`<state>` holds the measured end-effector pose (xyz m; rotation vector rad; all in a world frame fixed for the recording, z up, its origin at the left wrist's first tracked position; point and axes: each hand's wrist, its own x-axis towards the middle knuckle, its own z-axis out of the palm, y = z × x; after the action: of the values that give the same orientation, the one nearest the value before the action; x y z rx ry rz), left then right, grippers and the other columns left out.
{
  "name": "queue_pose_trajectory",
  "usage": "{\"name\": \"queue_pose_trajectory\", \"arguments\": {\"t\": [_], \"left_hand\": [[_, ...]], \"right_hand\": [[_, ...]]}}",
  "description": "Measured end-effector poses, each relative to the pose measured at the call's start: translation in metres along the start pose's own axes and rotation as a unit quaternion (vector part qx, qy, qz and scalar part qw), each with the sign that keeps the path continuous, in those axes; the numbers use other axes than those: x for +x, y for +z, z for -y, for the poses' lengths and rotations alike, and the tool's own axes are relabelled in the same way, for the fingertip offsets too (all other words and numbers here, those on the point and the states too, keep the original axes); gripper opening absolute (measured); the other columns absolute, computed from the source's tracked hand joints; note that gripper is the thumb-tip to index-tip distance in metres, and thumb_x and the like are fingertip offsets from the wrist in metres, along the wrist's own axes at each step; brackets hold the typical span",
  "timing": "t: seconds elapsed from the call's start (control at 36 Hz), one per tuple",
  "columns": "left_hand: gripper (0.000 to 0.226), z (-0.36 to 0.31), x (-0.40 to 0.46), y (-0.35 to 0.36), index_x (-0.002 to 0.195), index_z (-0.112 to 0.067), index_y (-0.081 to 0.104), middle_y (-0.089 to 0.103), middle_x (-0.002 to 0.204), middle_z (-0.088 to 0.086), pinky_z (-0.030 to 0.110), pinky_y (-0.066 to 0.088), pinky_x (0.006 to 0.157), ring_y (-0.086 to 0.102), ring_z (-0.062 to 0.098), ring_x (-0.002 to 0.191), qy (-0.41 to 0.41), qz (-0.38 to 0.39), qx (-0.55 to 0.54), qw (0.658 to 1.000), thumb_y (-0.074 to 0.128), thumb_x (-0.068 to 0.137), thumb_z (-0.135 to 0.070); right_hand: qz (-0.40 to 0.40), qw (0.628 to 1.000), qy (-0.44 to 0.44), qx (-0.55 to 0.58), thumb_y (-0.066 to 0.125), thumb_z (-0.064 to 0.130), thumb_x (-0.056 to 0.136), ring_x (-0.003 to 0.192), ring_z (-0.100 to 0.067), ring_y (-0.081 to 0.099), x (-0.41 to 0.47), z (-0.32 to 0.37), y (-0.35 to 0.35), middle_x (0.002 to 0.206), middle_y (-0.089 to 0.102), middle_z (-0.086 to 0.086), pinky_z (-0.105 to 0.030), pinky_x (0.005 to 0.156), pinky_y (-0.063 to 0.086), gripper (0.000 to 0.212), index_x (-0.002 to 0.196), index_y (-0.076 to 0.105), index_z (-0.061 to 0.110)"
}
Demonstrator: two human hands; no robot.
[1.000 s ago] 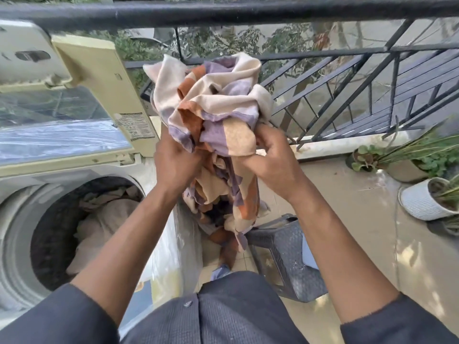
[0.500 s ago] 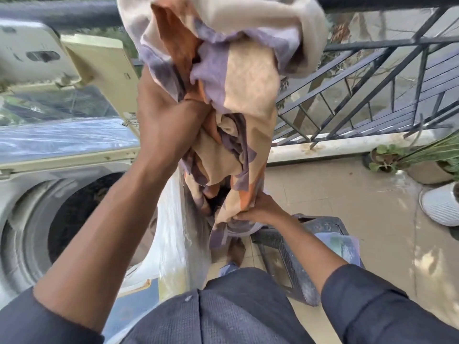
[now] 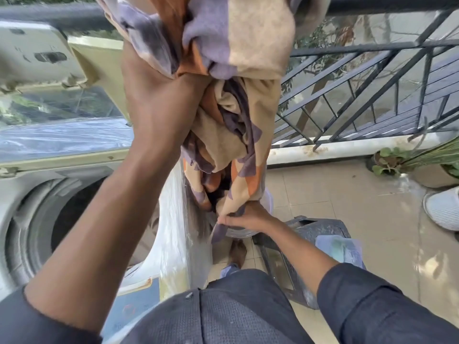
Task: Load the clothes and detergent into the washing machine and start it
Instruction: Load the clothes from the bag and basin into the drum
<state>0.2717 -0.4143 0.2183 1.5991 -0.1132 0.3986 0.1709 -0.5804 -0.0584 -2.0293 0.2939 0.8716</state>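
Head view: left hand (image 3: 159,100) grips the bunched cloth (image 3: 233,70) high at top centre; right hand (image 3: 246,217) pinches its tail low, right of the drum (image 3: 72,219) at lower left. The tail may drag or snag on the stool (image 3: 313,234)

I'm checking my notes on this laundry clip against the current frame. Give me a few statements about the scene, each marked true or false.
1. The left hand grips the patterned cloth held high. True.
2. The right hand hangs free, holding nothing. False: it grips the cloth's lower end.
3. The washing machine lid is shut. False: it stands open, the drum exposed.
4. A metal railing stands behind the cloth. True.
5. The cloth lies inside the drum. False: it hangs outside, beside the machine.
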Motion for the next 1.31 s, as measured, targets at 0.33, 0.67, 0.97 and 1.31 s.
{"name": "queue_pose_trajectory", "arguments": {"t": [0.33, 0.67, 0.97, 1.31], "left_hand": [[0.053, 0.025, -0.006, -0.006, 0.128, -0.028, 0.069, 0.077, 0.115, -0.017, 0.046, 0.061, 0.098, 0.074, 0.007, 0.108, -0.079, -0.019, 0.165, 0.983, 0.071, 0.077, -0.044], [0.080, 0.074, -0.034, -0.014, 0.142, -0.025, 0.053, 0.070, 0.105, -0.007, 0.034, 0.049, 0.075, 0.070, 0.028, 0.099, -0.100, 0.096, 0.304, 0.942, 0.053, 0.069, -0.059], [0.084, 0.096, -0.050, -0.010, 0.148, -0.040, 0.020, 0.064, 0.087, 0.006, 0.035, 0.038, 0.063, 0.068, 0.046, 0.082, -0.029, 0.197, 0.396, 0.896, 0.048, 0.073, -0.066], [0.120, 0.089, -0.061, -0.014, 0.166, -0.037, -0.018, 0.074, 0.128, 0.009, 0.031, 0.040, 0.055, 0.073, 0.041, 0.076, 0.030, 0.192, 0.324, 0.926, 0.073, 0.088, -0.050]], "right_hand": [[-0.190, 0.913, 0.164, 0.323, 0.053, 0.002, 0.101, 0.090, -0.027, 0.057, 0.013, 0.014, -0.046, 0.117, 0.056, -0.014, -0.037, 0.085, 0.045, 0.012, 0.109, 0.057, 0.009], [-0.261, 0.750, -0.079, 0.603, 0.025, 0.033, 0.111, 0.114, -0.033, 0.064, -0.090, 0.055, -0.133, 0.119, 0.067, -0.024, -0.050, 0.112, 0.045, 0.048, 0.127, 0.057, 0.002], [-0.189, 0.799, -0.324, 0.470, 0.062, 0.039, 0.089, 0.109, -0.024, 0.065, -0.159, 0.147, -0.130, 0.114, 0.071, -0.018, -0.037, 0.097, 0.054, 0.056, 0.125, 0.059, -0.004], [-0.320, 0.917, -0.204, -0.124, 0.068, 0.066, 0.071, 0.133, -0.031, 0.036, -0.115, 0.156, -0.073, 0.150, 0.031, 0.001, -0.047, 0.113, 0.039, 0.093, 0.145, 0.019, 0.040]]}}
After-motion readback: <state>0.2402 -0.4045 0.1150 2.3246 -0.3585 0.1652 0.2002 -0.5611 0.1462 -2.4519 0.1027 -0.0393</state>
